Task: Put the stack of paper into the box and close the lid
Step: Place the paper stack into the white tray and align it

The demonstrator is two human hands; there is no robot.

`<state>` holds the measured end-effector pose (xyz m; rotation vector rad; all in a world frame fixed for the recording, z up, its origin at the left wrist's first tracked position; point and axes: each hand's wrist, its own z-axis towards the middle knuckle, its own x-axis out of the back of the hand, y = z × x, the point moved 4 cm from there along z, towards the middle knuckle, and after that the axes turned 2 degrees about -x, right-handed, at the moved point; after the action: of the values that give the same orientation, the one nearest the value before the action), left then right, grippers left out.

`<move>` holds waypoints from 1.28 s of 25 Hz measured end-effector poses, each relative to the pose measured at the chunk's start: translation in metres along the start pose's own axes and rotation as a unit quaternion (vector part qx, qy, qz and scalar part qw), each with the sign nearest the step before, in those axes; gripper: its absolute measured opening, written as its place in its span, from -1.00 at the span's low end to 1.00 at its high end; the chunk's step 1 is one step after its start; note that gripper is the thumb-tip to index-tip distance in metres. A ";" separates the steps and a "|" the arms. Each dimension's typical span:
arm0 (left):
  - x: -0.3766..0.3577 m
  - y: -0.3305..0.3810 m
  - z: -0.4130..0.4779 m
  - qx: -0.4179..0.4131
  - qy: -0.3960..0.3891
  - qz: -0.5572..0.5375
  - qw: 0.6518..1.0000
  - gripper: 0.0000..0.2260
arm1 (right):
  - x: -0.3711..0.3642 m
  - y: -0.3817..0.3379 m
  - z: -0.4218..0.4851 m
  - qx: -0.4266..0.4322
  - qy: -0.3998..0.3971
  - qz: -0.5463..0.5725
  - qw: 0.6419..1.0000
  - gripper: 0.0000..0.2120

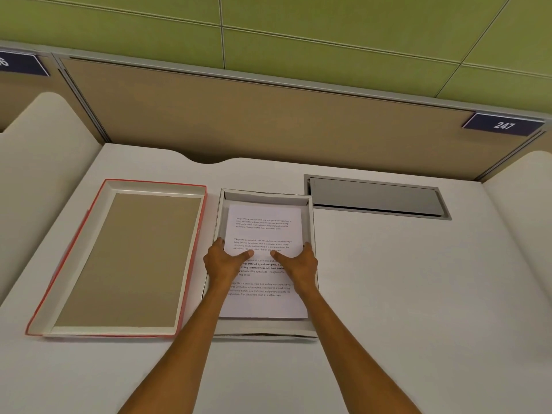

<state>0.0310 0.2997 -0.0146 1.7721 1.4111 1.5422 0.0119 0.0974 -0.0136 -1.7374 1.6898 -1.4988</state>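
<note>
Centre of frame: the stack of printed paper (pixel 264 231) lies inside the open white box (pixel 310 222) on the white table (pixel 388 279). The left hand (pixel 222 261) and right hand (pixel 300 262) grip the stack's side edges, thumbs pressed on the top sheet, fingers tucked at the edges. Left of frame: the red-edged lid (pixel 125 258) lies upturned just beside the box. Upper right: a grey cable hatch (pixel 376 197) and a desk number plate (pixel 503 124).
</note>
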 end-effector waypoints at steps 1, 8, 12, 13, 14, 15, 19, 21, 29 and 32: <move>0.000 0.001 -0.001 -0.002 0.003 0.007 1.000 -0.43 | 0.000 0.000 -0.001 0.003 0.002 0.001 1.000 -0.18; -0.003 0.002 -0.004 0.001 0.005 0.020 1.000 -0.39 | -0.002 -0.001 -0.002 0.013 0.002 0.000 1.000 -0.18; 0.001 0.008 -0.014 -0.010 -0.008 0.004 1.000 -0.40 | 0.000 -0.005 0.001 0.024 -0.024 -0.026 0.999 -0.16; 0.003 0.012 -0.020 -0.023 -0.002 0.011 1.000 -0.35 | 0.003 -0.008 0.002 0.033 -0.027 -0.035 0.998 -0.16; 0.006 0.016 -0.028 -0.036 0.011 0.017 0.999 -0.30 | 0.005 -0.013 0.004 0.047 -0.028 -0.046 0.997 -0.17; 0.010 0.022 -0.037 -0.049 0.026 0.010 0.998 -0.26 | 0.007 -0.020 0.007 0.065 -0.028 -0.054 0.996 -0.19; 0.007 0.019 -0.081 0.109 -0.041 -0.208 0.971 -0.41 | 0.011 -0.063 0.033 0.148 -0.063 -0.087 0.983 -0.19; -0.003 0.007 -0.109 0.283 -0.139 -0.344 0.884 -0.58 | 0.009 -0.087 0.050 0.187 -0.101 -0.148 0.966 -0.23; -0.003 -0.004 -0.133 0.441 -0.222 -0.435 0.753 -0.76 | -0.011 -0.117 0.087 0.232 -0.212 -0.306 0.899 -0.32; -0.005 -0.005 -0.125 0.445 -0.222 -0.435 0.751 -0.75 | -0.019 -0.124 0.094 0.226 -0.234 -0.315 0.892 -0.35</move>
<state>-0.0832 0.2597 0.0175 1.2917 2.3666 -0.1049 0.1606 0.1065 0.0358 -2.2206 0.4963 -1.3728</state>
